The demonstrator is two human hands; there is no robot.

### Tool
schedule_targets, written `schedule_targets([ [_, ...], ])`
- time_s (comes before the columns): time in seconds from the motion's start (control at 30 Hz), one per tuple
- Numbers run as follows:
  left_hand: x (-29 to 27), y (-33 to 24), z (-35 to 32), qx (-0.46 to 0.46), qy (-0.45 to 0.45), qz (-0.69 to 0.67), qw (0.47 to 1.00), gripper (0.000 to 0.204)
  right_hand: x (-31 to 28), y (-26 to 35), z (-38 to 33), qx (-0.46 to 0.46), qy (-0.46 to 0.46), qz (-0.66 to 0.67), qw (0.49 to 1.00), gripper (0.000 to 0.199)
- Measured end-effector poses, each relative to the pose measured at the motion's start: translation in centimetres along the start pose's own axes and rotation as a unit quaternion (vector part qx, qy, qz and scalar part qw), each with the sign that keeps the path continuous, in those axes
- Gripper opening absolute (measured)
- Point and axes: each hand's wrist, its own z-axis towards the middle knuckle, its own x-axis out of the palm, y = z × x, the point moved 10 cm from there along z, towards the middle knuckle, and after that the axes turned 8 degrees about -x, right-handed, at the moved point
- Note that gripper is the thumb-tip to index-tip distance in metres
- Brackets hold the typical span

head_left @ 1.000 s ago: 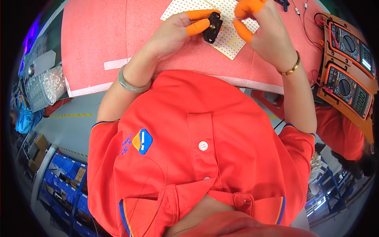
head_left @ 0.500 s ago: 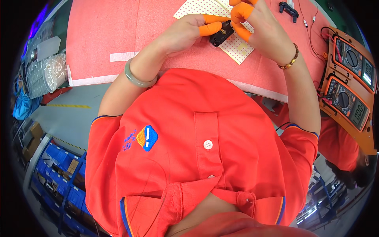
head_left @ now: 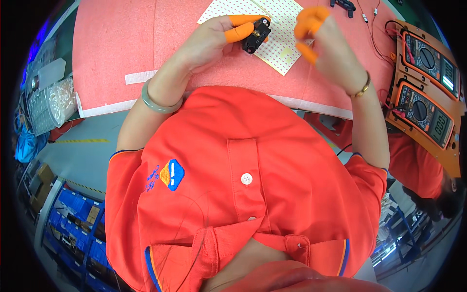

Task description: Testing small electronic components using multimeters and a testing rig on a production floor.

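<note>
My left hand [head_left: 206, 44], with orange finger cots on thumb and fingers, grips a small black plastic part [head_left: 256, 36] with a round light spot at its top end. The part is tilted over a pale sheet [head_left: 284, 53] dotted with rows of small red marks. To the right of the part, my right hand [head_left: 328, 46] hangs over the sheet's right side, also in orange finger cots. Its fingers are curled and slightly blurred, with a gap between thumb and forefinger and nothing visible in it. A thin stick [head_left: 262, 9] with a pale tip lies on the sheet.
Pink foam matting [head_left: 116, 44] covers the table. Another black part [head_left: 344, 6] and thin cables [head_left: 372, 31] lie at the far right. Two orange multimeters [head_left: 421, 109] stand at the right edge. Clear bags and boxes [head_left: 56, 102] are at the left. Another person's red sleeve [head_left: 413, 160] shows at right.
My right hand has come away from the black part, moving to the right. My left hand still holds the part, now more fully in view. The whole view has shifted slightly.
</note>
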Motion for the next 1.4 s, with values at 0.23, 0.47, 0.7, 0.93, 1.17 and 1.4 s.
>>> schedule_targets([
  [0.23, 0.3, -0.1, 0.0, -0.011, -0.001, -0.039, 0.999, 0.033, 4.4, 0.5, -2.1, 0.042, 0.128, -0.074, 0.988, 0.018],
  [0.47, 0.3, 0.0, 0.2, -0.023, 0.009, 0.014, 1.000, 0.038, 4.2, -0.3, -2.2, 0.089, 0.099, -0.057, 0.989, 0.019],
  [0.7, 0.5, -0.2, 0.0, -0.004, 0.010, -0.013, 1.000, 0.036, 4.1, -0.2, -2.2, 0.070, 0.077, -0.056, 0.993, 0.021],
  [0.93, 0.3, -0.3, -0.1, 0.001, 0.010, -0.008, 1.000, 0.035, 4.1, -0.6, -2.1, 0.081, 0.077, -0.039, 0.993, 0.025],
  [1.17, 0.6, -0.4, 0.3, 0.022, 0.015, -0.041, 0.999, 0.036, 1.3, 0.0, -0.4, 0.105, -0.170, 0.269, 0.942, 0.031],
  [1.4, 0.5, -0.5, 0.2, 0.025, 0.018, -0.016, 0.999, 0.039, 1.9, 2.2, 0.6, 0.082, -0.123, 0.106, 0.983, 0.029],
])
